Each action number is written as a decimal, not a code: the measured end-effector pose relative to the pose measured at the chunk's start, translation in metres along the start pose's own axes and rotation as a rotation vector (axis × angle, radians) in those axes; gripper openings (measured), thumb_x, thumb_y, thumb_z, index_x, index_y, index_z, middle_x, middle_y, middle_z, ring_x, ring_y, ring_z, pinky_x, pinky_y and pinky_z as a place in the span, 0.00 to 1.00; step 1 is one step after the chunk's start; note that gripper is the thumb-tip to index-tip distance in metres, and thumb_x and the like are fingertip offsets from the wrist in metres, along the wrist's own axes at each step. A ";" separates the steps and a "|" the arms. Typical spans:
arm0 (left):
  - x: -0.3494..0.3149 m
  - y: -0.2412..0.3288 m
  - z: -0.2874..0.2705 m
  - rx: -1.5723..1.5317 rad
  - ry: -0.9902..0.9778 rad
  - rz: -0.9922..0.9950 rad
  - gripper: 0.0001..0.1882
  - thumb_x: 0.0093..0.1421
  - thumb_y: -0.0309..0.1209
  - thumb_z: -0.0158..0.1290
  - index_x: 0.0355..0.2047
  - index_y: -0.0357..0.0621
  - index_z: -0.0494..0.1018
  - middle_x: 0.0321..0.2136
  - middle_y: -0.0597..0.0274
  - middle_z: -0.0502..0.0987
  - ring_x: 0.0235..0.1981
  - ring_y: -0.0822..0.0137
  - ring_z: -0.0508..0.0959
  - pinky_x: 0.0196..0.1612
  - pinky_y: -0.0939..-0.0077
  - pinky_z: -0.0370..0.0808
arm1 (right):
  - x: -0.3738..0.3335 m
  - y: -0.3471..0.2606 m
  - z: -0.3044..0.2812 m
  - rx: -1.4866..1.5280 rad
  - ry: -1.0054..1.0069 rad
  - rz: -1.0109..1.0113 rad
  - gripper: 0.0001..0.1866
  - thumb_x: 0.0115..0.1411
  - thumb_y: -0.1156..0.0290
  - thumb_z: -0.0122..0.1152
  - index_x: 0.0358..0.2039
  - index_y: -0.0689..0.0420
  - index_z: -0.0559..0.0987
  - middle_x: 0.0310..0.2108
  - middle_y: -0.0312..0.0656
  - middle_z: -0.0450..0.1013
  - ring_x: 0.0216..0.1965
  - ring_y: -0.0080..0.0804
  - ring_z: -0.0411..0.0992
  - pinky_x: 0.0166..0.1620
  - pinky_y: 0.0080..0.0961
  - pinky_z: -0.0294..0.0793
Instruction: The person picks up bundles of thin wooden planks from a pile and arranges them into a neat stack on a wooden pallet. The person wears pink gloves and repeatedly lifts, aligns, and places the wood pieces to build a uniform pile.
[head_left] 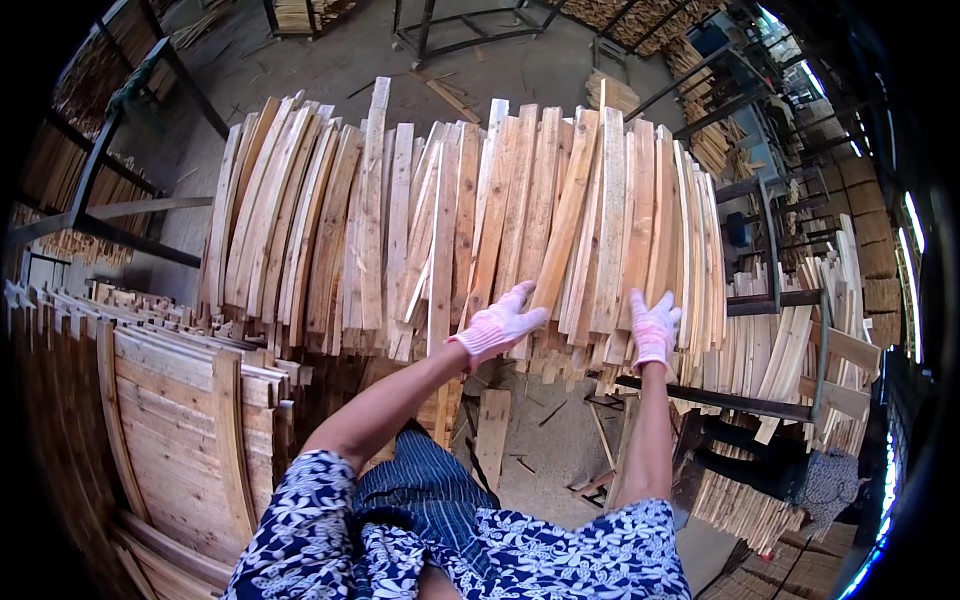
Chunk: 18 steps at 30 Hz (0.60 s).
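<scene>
A wide stack of rough wooden slats (385, 220) lies in front of me, their lengths pointing away. My left hand (505, 322), in a white and pink knit glove, rests at the near ends of the slats, fingers spread. Beside its fingertips is the near end of a tilted reddish-brown slat (567, 215), which lies on top of the others. Further right, my right hand (655, 328), gloved alike, reaches over the near ends with fingers apart, against another slat (638, 215). Neither hand is closed around a slat; exact finger contact is hard to tell.
Assembled plank panels (170, 420) stand at the lower left. Dark metal frames rise at the left (90, 170) and right (770, 245). More slats (750, 350) are piled at the right. Another person (825, 480) is at the lower right. Wood scraps lie on the floor (545, 440).
</scene>
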<state>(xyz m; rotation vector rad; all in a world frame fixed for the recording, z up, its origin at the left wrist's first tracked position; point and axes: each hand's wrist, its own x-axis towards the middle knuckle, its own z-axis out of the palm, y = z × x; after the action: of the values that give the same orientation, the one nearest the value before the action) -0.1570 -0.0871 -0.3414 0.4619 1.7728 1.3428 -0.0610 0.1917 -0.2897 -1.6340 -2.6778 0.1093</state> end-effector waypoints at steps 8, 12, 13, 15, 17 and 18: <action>0.084 -0.011 0.047 0.067 0.206 -0.185 0.51 0.62 0.63 0.52 0.73 0.41 0.49 0.65 0.33 0.63 0.66 0.41 0.67 0.67 0.54 0.65 | -0.010 0.032 0.047 0.878 0.134 -0.031 0.38 0.67 0.43 0.56 0.66 0.59 0.66 0.61 0.63 0.62 0.61 0.58 0.65 0.63 0.45 0.63; 0.071 0.013 0.025 0.075 0.161 -0.141 0.50 0.62 0.62 0.52 0.72 0.39 0.52 0.62 0.34 0.69 0.63 0.43 0.71 0.64 0.55 0.68 | -0.036 0.082 0.061 0.434 0.265 0.042 0.35 0.69 0.45 0.53 0.64 0.60 0.67 0.60 0.65 0.62 0.60 0.61 0.65 0.61 0.45 0.65; 0.072 0.011 0.019 0.025 0.175 -0.090 0.50 0.62 0.62 0.52 0.72 0.39 0.52 0.62 0.34 0.69 0.63 0.43 0.71 0.64 0.55 0.69 | -0.053 0.082 0.063 0.484 0.264 0.057 0.34 0.70 0.45 0.53 0.65 0.60 0.67 0.60 0.64 0.62 0.60 0.61 0.65 0.62 0.45 0.65; 0.065 0.042 0.017 0.005 0.051 -0.106 0.49 0.63 0.60 0.52 0.73 0.42 0.50 0.64 0.38 0.67 0.64 0.46 0.70 0.65 0.60 0.67 | -0.082 0.084 0.062 0.581 0.287 0.106 0.34 0.70 0.46 0.52 0.66 0.59 0.66 0.59 0.63 0.62 0.61 0.61 0.64 0.63 0.45 0.64; 0.060 0.070 0.025 0.050 -0.046 -0.121 0.50 0.62 0.60 0.53 0.74 0.43 0.49 0.65 0.40 0.67 0.65 0.48 0.70 0.66 0.63 0.67 | -0.091 0.093 0.075 0.829 0.317 0.319 0.44 0.66 0.40 0.55 0.72 0.55 0.57 0.67 0.56 0.59 0.64 0.53 0.63 0.62 0.47 0.66; 0.062 0.078 0.031 0.103 -0.074 -0.134 0.51 0.61 0.61 0.53 0.74 0.44 0.49 0.65 0.40 0.67 0.65 0.48 0.70 0.66 0.63 0.67 | -0.094 0.086 0.074 1.034 0.258 0.459 0.47 0.65 0.38 0.56 0.74 0.54 0.54 0.69 0.53 0.57 0.65 0.51 0.62 0.61 0.48 0.68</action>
<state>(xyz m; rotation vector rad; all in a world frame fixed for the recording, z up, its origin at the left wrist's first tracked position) -0.1831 0.0031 -0.2969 0.4357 1.7842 1.1326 0.0556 0.1429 -0.3655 -1.6150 -1.5096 0.9904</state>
